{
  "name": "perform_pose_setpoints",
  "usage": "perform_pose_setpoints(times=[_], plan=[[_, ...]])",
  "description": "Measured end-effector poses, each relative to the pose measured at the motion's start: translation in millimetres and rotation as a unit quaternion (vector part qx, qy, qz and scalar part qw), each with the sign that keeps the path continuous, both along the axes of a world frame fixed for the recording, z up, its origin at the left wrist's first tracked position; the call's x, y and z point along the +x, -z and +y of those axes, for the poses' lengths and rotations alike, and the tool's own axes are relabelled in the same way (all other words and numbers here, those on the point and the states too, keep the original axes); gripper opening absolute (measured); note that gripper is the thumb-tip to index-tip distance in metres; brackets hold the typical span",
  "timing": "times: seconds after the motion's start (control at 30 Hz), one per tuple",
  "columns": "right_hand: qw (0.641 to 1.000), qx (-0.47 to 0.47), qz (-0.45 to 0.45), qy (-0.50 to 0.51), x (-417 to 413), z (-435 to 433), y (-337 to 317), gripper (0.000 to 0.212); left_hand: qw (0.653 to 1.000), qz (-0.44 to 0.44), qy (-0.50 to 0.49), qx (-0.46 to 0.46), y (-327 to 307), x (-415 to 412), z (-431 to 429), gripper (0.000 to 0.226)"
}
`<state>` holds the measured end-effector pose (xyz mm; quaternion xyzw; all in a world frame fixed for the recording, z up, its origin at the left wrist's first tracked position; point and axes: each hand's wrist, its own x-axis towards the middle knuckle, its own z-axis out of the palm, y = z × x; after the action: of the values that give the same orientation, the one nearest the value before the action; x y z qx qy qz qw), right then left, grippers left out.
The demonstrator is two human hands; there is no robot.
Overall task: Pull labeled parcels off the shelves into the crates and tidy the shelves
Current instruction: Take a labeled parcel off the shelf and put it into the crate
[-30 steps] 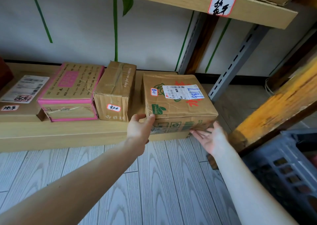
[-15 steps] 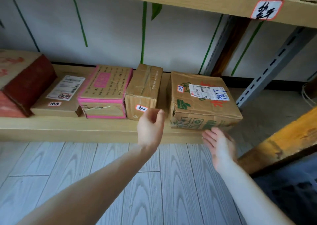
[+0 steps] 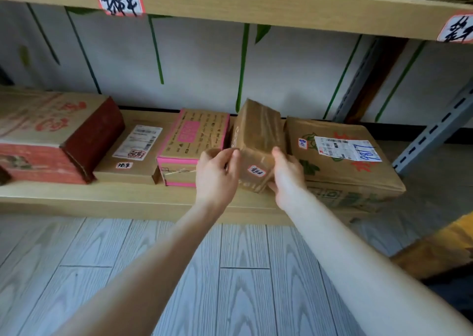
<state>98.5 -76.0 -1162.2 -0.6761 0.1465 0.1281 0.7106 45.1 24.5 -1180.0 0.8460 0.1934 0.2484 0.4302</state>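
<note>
Both hands are on the small brown parcel [image 3: 258,141]: the left hand [image 3: 217,177] curls round its near left corner with the thumb up on top, and the right hand [image 3: 288,177] clamps the near right edge, fingers tucked under the bottom. The parcel is creased cardboard wrapped in glossy tape. It sits tilted and askew over the lower shelf [image 3: 102,197], with a small red-rimmed sticker [image 3: 256,171] showing between the two hands. Tight behind the left hand is a pink-edged box [image 3: 197,141]. Just right of the right hand lies a wide, dented carton [image 3: 345,161] with green print and a white shipping label. These two hem the parcel in. Further left of the left hand comes a flat carton [image 3: 133,156], then a big red box [image 3: 51,136]. Above the hands runs the pale wooden upper shelf [image 3: 256,2], and beneath the arms lies a grey wood-grain floor [image 3: 230,271].
</note>
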Motion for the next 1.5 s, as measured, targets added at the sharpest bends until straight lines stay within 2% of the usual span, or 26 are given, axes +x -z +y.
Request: perform_pose_setpoints(times=[0.07, 0.13, 0.17, 0.27, 0.37, 0.43, 0.5, 0.57, 0.63, 0.73, 0.8, 0.9, 0.97, 1.07, 1.17, 1.27, 1.33, 1.43, 1.5], plan=[[0.996, 0.07, -0.025, 0.051, -9.3, -12.4, -1.9, 0.009, 0.988, -0.069, 0.056, -0.124, -8.1, -4.4, -3.7, 0.022], [0.985, 0.133, -0.064, 0.089, -17.5, -27.4, -3.8, 0.015, 0.963, -0.094, 0.075, -0.241, -16.0, -9.8, -11.2, 0.012], [0.98, 0.155, -0.084, 0.098, -20.9, -34.1, -5.8, 0.017, 0.955, -0.093, 0.066, -0.272, -17.9, -11.2, -13.5, 0.014], [0.976, 0.169, -0.118, 0.077, -27.4, -49.4, -7.7, 0.025, 0.952, -0.023, 0.076, -0.296, -21.6, -10.1, -14.9, 0.056], [0.976, 0.175, -0.122, 0.032, -31.9, -59.9, -10.3, 0.039, 0.914, 0.026, 0.143, -0.379, -32.4, -11.6, -13.9, 0.074], [0.982, 0.148, -0.119, 0.019, -31.4, -67.3, -11.5, 0.034, 0.908, 0.021, 0.152, -0.39, -37.3, -13.1, -16.3, 0.059], [0.987, 0.121, -0.102, -0.003, -26.3, -75.3, -16.2, 0.016, 0.909, -0.013, 0.156, -0.387, -36.3, -17.0, -18.4, 0.04], [0.987, 0.105, -0.098, -0.068, -20.0, -82.3, -19.7, 0.042, 0.922, -0.051, 0.173, -0.342, -35.3, -25.0, -20.5, 0.033], [0.983, 0.114, -0.095, -0.111, -17.7, -84.6, -20.3, 0.047, 0.925, -0.089, 0.192, -0.317, -34.3, -30.9, -21.8, 0.03], [0.975, 0.197, -0.03, -0.101, -16.4, -82.4, -11.2, 0.058, 0.904, -0.121, 0.155, -0.379, -35.6, -29.2, -19.1, 0.019], [0.97, 0.223, -0.011, -0.101, -18.9, -79.7, -4.8, 0.058, 0.895, -0.105, 0.12, -0.416, -36.0, -27.7, -14.2, 0.028], [0.981, 0.172, -0.047, -0.079, -21.0, -75.8, -0.7, 0.022, 0.903, -0.092, 0.134, -0.397, -31.4, -31.5, -11.2, 0.01], [0.983, 0.156, -0.076, -0.055, -20.3, -73.2, -1.7, 0.028, 0.898, -0.106, 0.119, -0.41, -29.9, -34.6, -11.7, 0.008], [0.986, 0.068, -0.143, -0.051, -22.3, -63.6, -4.6, 0.033, 0.889, -0.119, 0.098, -0.431, -27.5, -32.5, -9.8, 0.003], [0.989, 0.047, -0.135, -0.044, -28.6, -58.3, -8.2, 0.023, 0.898, -0.086, 0.106, -0.418, -30.7, -28.5, -14.3, 0.011], [0.986, 0.162, -0.045, 0.004, -38.8, -62.5, -27.4, 0.013, 0.914, -0.04, 0.082, -0.395, -42.5, -32.9, -23.6, 0.009], [0.984, 0.177, -0.032, 0.008, -54.2, -71.8, -46.5, 0.012, 0.92, -0.008, 0.063, -0.386, -59.3, -42.3, -33.8, 0.012], [0.995, 0.086, -0.057, 0.012, -84.4, -97.5, -78.7, 0.01, 0.925, 0.049, 0.072, -0.371, -92.3, -59.1, -63.5, 0.018], [0.997, 0.044, -0.035, 0.043, -105.7, -123.6, -98.7, 0.012, 0.922, 0.09, 0.087, -0.367, -113.1, -70.2, -92.0, 0.01]])
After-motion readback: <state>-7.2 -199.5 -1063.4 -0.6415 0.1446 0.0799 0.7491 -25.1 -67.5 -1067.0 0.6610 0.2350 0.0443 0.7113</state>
